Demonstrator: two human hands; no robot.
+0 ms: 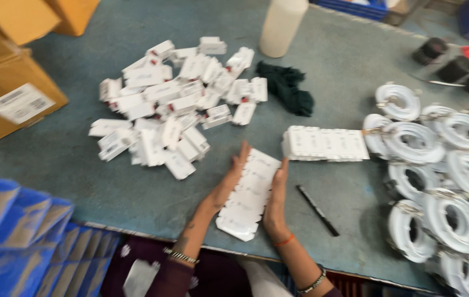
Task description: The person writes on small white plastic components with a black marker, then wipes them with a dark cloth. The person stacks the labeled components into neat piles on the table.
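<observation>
Left hand and right hand pressed flat against a row of white boxes on the counter, beside a black pen.

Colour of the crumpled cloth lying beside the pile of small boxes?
The crumpled cloth is dark green, seen in the head view.

Row of small white rectangular modules: aligned edge to edge, lying flat on table, long axis running 1 o'clock to 7 o'clock, near table's front edge.
</observation>
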